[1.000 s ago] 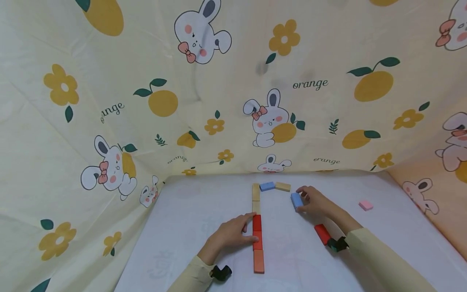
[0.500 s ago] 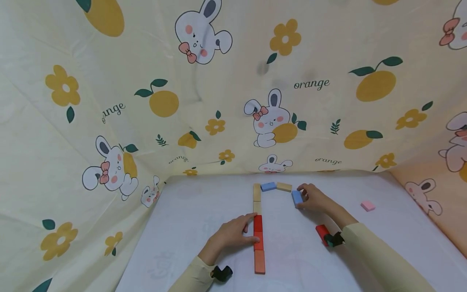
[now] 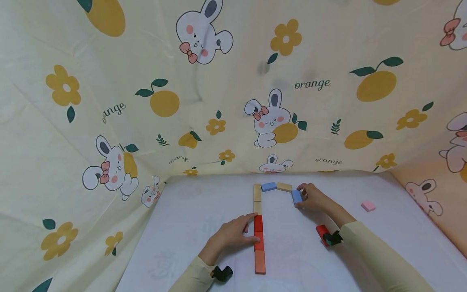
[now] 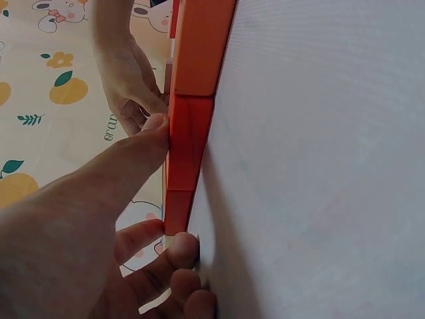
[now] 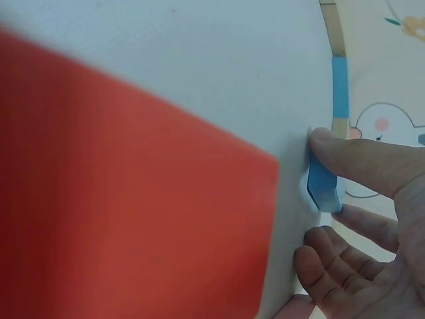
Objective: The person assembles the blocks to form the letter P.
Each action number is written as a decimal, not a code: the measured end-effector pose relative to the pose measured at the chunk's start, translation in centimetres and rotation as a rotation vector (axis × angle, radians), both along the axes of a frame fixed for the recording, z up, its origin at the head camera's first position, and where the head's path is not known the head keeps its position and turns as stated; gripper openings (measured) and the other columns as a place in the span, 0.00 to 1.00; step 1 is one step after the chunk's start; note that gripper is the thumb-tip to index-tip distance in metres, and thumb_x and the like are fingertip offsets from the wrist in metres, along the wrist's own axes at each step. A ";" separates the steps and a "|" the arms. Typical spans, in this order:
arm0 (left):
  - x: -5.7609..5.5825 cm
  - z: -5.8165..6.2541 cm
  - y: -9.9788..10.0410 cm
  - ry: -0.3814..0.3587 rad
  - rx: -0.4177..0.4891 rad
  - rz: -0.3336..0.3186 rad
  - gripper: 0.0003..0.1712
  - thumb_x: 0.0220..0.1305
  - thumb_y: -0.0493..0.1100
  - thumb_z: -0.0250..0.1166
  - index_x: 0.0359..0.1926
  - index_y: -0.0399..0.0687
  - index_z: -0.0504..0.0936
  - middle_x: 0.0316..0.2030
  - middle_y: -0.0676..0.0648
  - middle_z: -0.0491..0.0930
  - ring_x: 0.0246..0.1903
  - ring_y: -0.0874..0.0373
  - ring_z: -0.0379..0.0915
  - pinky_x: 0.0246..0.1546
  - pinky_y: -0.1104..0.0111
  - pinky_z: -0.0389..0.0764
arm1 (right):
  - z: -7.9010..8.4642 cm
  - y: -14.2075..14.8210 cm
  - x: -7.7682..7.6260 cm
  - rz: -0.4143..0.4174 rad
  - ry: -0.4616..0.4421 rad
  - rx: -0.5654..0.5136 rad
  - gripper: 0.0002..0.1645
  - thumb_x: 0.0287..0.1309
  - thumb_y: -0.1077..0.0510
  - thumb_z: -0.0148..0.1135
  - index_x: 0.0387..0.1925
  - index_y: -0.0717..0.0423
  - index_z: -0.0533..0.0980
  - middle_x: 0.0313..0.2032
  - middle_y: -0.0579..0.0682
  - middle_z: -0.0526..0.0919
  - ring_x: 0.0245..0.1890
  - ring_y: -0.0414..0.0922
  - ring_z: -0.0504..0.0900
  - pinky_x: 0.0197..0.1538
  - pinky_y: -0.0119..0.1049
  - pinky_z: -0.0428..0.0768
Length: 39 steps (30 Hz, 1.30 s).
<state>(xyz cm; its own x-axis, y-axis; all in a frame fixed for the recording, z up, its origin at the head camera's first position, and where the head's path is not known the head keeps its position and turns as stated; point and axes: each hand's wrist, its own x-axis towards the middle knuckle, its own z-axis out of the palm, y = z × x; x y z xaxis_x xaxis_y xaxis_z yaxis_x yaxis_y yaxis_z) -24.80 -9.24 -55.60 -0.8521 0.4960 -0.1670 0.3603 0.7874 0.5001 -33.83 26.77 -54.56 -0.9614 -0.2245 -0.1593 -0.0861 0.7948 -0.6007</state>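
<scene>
1. The held blue block [image 3: 297,196] was toward the far side of the white counter [image 3: 292,259], tilted, just beside the end of a tan block [image 3: 284,186]; whether the two touched could not be told.
2. The right hand [image 3: 313,198] had its grip clamped on that blue block, thumb at one side and forefinger at the other.
3. A second blue block [image 3: 268,186] lay between that tan block and the head of a straight column.
4. From far to near, the column ran through two tan pieces [image 3: 257,196], two red blocks [image 3: 258,239] and an orange block [image 3: 260,261], set end to end.
5. The left hand [image 3: 231,233] was beside the column, its grip apart: the thumb touched the nearer red block, and the forefinger reached the farther one.
6. A loose red block [image 3: 322,232] lay partly hidden by the right black wrist device [image 3: 333,238].
7. A pink block [image 3: 368,206] lay farther right, well apart.
8. Behind hung a cream cloth [image 3: 219,93] with rabbits and oranges.
</scene>
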 end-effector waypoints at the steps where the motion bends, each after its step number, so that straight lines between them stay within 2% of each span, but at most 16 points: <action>1: 0.0 0.0 0.0 0.001 0.001 -0.001 0.51 0.62 0.69 0.75 0.81 0.64 0.66 0.34 0.56 0.71 0.31 0.66 0.65 0.28 0.69 0.63 | -0.1 0.0 0.0 0.001 -0.001 0.001 0.44 0.59 0.52 0.82 0.68 0.65 0.70 0.55 0.66 0.74 0.51 0.58 0.78 0.56 0.55 0.81; 25: 0.0 -0.2 -0.1 0.019 0.005 -0.007 0.52 0.62 0.70 0.75 0.82 0.63 0.66 0.35 0.56 0.72 0.31 0.66 0.65 0.28 0.69 0.64 | -0.1 0.1 -0.3 0.011 0.001 0.028 0.46 0.59 0.51 0.82 0.69 0.65 0.69 0.56 0.67 0.74 0.52 0.59 0.78 0.57 0.57 0.81; 39: 0.1 0.0 0.0 0.009 0.002 -0.007 0.51 0.63 0.69 0.75 0.82 0.63 0.66 0.36 0.55 0.72 0.31 0.66 0.65 0.28 0.69 0.64 | 0.1 0.2 0.0 0.021 -0.014 -0.001 0.47 0.59 0.51 0.82 0.72 0.64 0.67 0.58 0.67 0.74 0.53 0.59 0.78 0.57 0.55 0.81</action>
<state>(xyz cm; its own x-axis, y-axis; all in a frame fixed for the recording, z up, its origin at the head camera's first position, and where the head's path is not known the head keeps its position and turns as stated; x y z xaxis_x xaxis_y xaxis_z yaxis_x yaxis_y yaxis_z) -24.70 -9.28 -55.56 -0.8501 0.5022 -0.1583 0.3703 0.7839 0.4984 -33.79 27.02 -54.47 -0.9542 -0.2447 -0.1723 -0.0944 0.7923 -0.6028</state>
